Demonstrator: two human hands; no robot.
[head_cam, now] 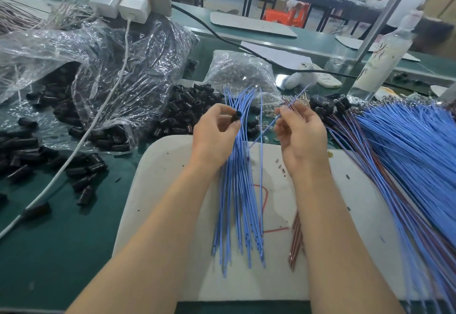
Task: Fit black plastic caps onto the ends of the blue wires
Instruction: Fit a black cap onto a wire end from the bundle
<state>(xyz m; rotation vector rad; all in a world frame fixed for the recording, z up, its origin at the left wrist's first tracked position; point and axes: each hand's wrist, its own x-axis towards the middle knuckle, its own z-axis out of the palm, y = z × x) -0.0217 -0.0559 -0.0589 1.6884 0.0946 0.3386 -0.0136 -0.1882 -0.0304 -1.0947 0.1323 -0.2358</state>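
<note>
- Black cap (pixel 237 114) pinched at thumb and fingertips of left hand (pixel 217 138), over the white board (pixel 160 190); mouth apparently facing up and right.
- Single blue wire (pixel 267 127) pinched by curled fingers of right hand (pixel 302 138); long axis diagonal, low left to far right.
- Best aligned with the cap bore, then pushed straight.
- Blue wire bundle (pixel 237 202) beneath; loose caps (pixel 182 113) beyond.

Board (pixel 160 202) before me, stock either side.
On the worktop (pixel 74 239) the board lies nearest me; a wire bundle (pixel 237 190) crosses it under my left hand (pixel 214 138), which holds a cap (pixel 237 115); a single wire (pixel 269 126) sits in my right hand (pixel 301 138). Loose caps (pixel 24 150) lie left, a bag (pixel 103 67) behind them; a wire heap (pixel 407 141) right, a bottle (pixel 380 67) behind it.
</note>
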